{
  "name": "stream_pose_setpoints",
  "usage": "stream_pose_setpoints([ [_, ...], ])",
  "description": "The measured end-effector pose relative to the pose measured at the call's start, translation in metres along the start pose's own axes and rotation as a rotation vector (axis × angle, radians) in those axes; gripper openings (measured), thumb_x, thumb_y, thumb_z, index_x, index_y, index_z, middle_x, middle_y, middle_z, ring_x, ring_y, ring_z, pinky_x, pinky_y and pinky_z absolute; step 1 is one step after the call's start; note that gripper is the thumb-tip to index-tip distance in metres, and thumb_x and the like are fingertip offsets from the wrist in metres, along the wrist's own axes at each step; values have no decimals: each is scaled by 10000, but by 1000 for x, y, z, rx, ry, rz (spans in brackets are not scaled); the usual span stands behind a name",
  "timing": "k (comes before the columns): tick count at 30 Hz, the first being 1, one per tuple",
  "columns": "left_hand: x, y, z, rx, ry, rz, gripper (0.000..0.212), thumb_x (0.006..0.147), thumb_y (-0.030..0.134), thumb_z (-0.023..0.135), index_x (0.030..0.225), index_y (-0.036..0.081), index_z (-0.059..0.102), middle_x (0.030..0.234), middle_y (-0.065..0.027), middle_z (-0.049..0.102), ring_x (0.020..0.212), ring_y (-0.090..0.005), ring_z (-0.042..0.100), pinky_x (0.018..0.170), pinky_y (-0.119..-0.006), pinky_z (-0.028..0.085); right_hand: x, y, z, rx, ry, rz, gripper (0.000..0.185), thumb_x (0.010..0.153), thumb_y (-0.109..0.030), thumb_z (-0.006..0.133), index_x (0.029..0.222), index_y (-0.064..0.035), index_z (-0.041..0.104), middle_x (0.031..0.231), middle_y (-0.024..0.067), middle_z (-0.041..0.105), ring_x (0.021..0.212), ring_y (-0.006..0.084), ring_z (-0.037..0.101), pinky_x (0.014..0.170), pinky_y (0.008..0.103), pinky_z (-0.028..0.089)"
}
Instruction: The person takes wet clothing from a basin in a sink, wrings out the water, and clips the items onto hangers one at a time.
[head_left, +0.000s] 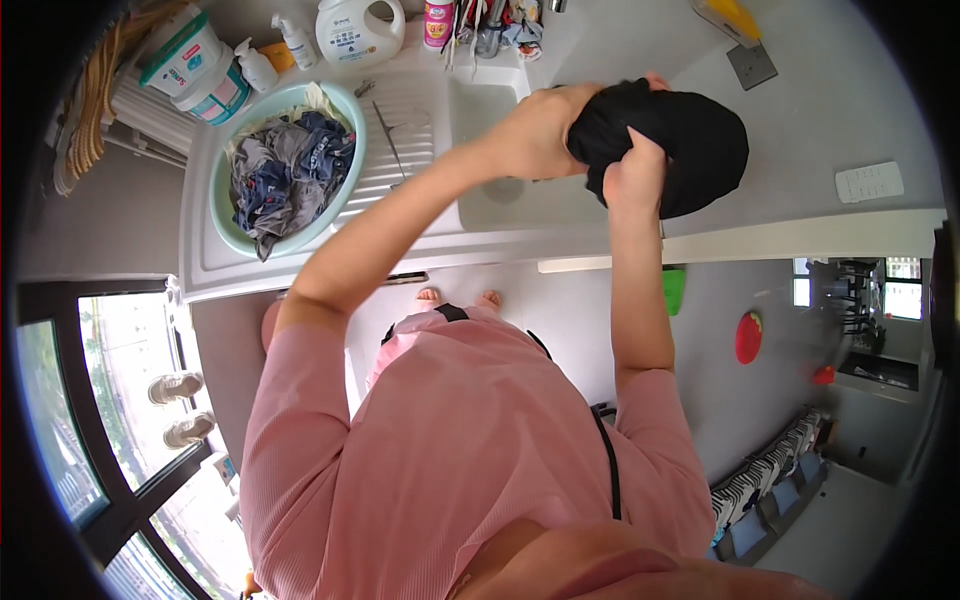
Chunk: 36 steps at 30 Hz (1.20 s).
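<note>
My left hand (551, 131) and my right hand (637, 169) both grip a bunched black cloth (697, 154) above the right end of the white sink basin (480, 112). My left hand is at the cloth's left side, its fingers partly hidden behind it. My right hand has a fold of the cloth pinched between thumb and fingers. The rest of the cloth bulges out to the right of my hands. To the left, a light green plastic basin (358, 142) holds damp-looking grey and blue clothes (289, 169) on the ribbed washboard side (416, 135) of the sink.
A detergent jug (360, 37), pump bottles (256, 67), a pink container (438, 24) and stacked tubs (199, 67) line the back edge. Wooden-coloured hangers (90, 112) hang at the far left. A thin dark tool (390, 139) lies on the ribs. A wall socket (752, 66) is at the right.
</note>
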<state>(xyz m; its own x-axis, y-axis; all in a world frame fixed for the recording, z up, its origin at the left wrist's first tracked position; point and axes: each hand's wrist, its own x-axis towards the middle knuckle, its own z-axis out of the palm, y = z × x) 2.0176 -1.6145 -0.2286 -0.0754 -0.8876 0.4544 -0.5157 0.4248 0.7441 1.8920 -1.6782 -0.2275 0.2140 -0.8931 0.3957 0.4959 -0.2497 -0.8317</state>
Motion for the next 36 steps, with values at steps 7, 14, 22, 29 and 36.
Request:
stream_pose_setpoints([
  [7, 2, -25, -22, -884, -599, -381, 611, 616, 13, 731, 1198, -36, 553, 1018, -85, 660, 915, -153, 620, 832, -287, 505, 6, -33, -9, -310, -627, -220, 245, 825, -37, 589, 1061, 12, 542, 1065, 113, 613, 1002, 208, 561, 923, 316, 442],
  [14, -61, -52, 66, -1514, -19, -240, 1340, 491, 830, 666, 1548, 177, 164, 1572, -67, 272, 1440, -266, 272, 1159, -467, 275, 7, -58, 27, 9, 141, 51, 145, 878, -160, 464, 893, -28, 521, 869, 98, 583, 851, 232, 578, 863, 329, 467],
  [22, -17, 1, 57, -1738, 532, 7, 929, 812, 492, 734, 1484, 128, 205, 1387, -141, 466, 1253, -271, 508, 1031, -451, 465, -22, 4, 34, 11, 439, -36, 245, 927, -266, 477, 910, -41, 572, 955, 61, 568, 944, 196, 558, 924, 316, 436],
  [29, -20, -39, 20, -1960, 309, -357, 509, 924, 561, 546, 829, 61, 576, 844, -90, 594, 790, -257, 592, 721, -375, 501, -68, -3, 27, -514, -373, -610, 244, 804, -36, 687, 992, -84, 539, 1001, 90, 664, 1088, 255, 620, 1094, 442, 309],
  [36, -6, -8, 2, -1807, -381, -979, 346, 860, 335, 698, 696, 110, 493, 679, -40, 553, 597, -210, 566, 557, -325, 488, -59, -54, 30, -720, -1226, -895, 100, 694, -133, 687, 759, -103, 617, 802, 31, 615, 795, 178, 646, 782, 348, 574],
])
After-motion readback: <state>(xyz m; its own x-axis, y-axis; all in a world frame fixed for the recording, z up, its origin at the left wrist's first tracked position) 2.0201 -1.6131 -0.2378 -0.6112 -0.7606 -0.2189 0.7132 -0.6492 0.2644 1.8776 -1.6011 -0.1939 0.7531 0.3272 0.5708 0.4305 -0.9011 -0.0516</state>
